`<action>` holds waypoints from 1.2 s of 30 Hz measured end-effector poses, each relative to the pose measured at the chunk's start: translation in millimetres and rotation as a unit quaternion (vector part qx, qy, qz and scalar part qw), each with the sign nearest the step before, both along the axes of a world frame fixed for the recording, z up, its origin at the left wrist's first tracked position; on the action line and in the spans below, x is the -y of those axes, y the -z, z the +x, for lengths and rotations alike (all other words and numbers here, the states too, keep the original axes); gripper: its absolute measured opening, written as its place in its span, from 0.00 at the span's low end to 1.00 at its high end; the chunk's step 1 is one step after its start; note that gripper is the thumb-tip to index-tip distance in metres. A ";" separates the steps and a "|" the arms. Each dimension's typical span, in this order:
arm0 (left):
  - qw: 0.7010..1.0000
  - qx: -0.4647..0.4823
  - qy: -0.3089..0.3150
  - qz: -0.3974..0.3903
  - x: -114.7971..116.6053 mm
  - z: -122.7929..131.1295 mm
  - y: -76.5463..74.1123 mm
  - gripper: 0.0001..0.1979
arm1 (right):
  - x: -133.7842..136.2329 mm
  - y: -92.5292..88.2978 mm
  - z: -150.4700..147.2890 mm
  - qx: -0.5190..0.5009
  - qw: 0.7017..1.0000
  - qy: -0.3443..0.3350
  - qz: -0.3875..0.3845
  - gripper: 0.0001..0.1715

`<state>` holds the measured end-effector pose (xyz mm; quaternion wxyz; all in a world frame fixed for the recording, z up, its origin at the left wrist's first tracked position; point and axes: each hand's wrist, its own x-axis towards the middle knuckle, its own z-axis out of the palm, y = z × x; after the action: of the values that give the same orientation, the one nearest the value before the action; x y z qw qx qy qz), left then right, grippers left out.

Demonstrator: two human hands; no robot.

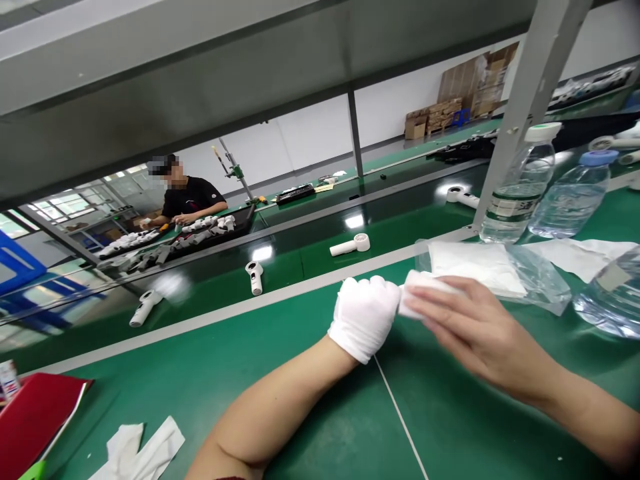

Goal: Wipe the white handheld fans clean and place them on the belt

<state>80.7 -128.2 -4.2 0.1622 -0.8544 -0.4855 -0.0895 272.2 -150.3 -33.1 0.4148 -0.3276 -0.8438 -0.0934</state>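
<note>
My left hand [364, 313] wears a white glove and is curled into a fist on the green table [310, 413]. My bare right hand [475, 327] lies just right of it, fingers closed round a small white cloth-like piece [417, 288] that touches the gloved knuckles. I cannot tell whether the left hand also grips that piece. Right behind the hands lies a clear plastic bag [500, 270] with white cloths inside.
Two water bottles [520, 187] stand by a metal post at the right. White handheld devices [350, 245] lie on the dark green belt beyond. A red folder [35, 420] and a white glove [143, 453] lie near left. A person [190, 197] sits far left.
</note>
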 end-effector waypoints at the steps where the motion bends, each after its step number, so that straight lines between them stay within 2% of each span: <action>1: 1.000 -0.002 0.007 0.000 -0.1 0.3 0.3 0.16 | 0.5 0.0 -0.6 0.017 1.000 -0.002 0.004 0.28; 4: 1.000 0.008 0.016 -0.021 0.6 2.1 1.7 0.15 | -1.5 -1.0 1.7 -0.011 0.999 0.015 -0.033 0.24; 7: 0.995 0.061 0.009 -0.077 2.3 4.3 1.1 0.10 | -5.2 -2.4 6.6 -0.084 0.988 0.050 -0.122 0.20; 8: 0.986 0.112 0.008 -0.123 3.0 5.3 0.4 0.06 | -5.9 -2.7 7.5 -0.109 0.982 0.065 -0.142 0.19; 9: 0.964 0.183 0.015 -0.191 3.9 6.4 -0.3 0.05 | -6.3 -2.8 7.6 -0.133 0.977 0.080 -0.148 0.19; 10: 0.921 0.269 0.029 -0.281 4.6 7.9 -0.8 0.08 | -6.2 -2.8 6.9 -0.155 0.973 0.091 -0.143 0.19; 11: 0.848 0.363 0.046 -0.383 5.3 9.5 -1.2 0.12 | -5.8 -2.5 5.4 -0.172 0.972 0.099 -0.127 0.20; 12: 0.748 0.450 0.060 -0.484 5.8 11.2 -1.3 0.16 | -5.1 -2.0 3.2 -0.184 0.972 0.105 -0.107 0.21; 13: 0.634 0.517 0.068 -0.572 6.1 13.0 -1.1 0.20 | -4.1 -1.1 0.5 -0.190 0.972 0.107 -0.086 0.22; 14: 0.522 0.563 0.067 -0.637 6.1 14.7 -0.7 0.24 | -2.9 0.0 -2.7 -0.191 0.974 0.105 -0.069 0.23; 15: 0.425 0.596 0.058 -0.679 5.8 16.2 -0.4 0.27 | -1.5 1.4 -6.1 -0.187 0.976 0.098 -0.054 0.24; 16: 0.347 0.622 0.045 -0.701 5.3 17.5 -0.2 0.28 | 0.2 2.8 -9.6 -0.179 0.979 0.088 -0.042 0.24; 17: 0.288 0.647 0.034 -0.705 4.7 18.5 -0.4 0.28 | 2.2 4.4 -13.2 -0.164 0.983 0.073 -0.034 0.25; 19: 0.213 0.704 0.015 -0.678 3.2 19.6 -1.9 0.26 | 6.9 7.2 -20.0 -0.119 0.992 0.037 -0.024 0.27; 20: 0.190 0.729 0.007 -0.657 2.3 19.8 -3.2 0.25 | 9.5 8.3 -23.0 -0.095 0.995 0.017 -0.019 0.28; 22: 0.170 0.765 -0.006 -0.622 0.4 19.6 -5.6 0.26 | 14.6 9.9 -27.7 -0.054 0.998 -0.024 -0.008 0.31; 27: 0.162 0.799 -0.056 -0.576 -2.9 20.2 -7.4 0.28 | 19.2 9.5 -29.2 0.009 0.994 -0.111 0.022 0.33; 29: 0.158 0.803 -0.060 -0.571 -3.2 21.3 -8.0 0.29 | 16.5 8.6 -25.9 0.008 0.994 -0.107 0.026 0.33; 34: 0.132 0.845 -0.022 -0.518 -6.4 21.6 -8.2 0.29 | 9.5 8.6 -17.3 -0.021 0.997 -0.074 0.004 0.33; 36: 0.135 0.849 -0.019 -0.510 -7.6 21.6 -6.2 0.30 | 10.8 8.4 -16.8 -0.022 0.997 -0.070 0.014 0.33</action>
<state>102.3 -120.6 2.0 -0.8246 -0.1134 -0.2650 -0.4868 255.4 -161.1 -41.4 0.4434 -0.2640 -0.8538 -0.0693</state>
